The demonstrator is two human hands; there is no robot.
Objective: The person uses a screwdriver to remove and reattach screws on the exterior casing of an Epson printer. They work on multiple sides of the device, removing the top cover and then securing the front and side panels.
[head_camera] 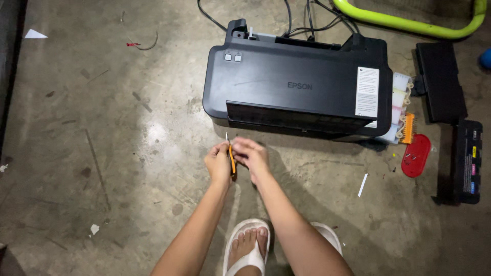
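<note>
Stained grey concrete floor, scuffed, glare patch near middle; black printer lying flat, cables behind; black cover panels right of it; red lid beside those; orange-handled screwdriver in front of printer, pinched by left hand, touched by curled right hand.

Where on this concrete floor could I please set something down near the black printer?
Left of the black printer, the grey concrete floor is bare except for small scraps. Right of it is crowded: ink tanks, a red oval lid and black panels.
</note>
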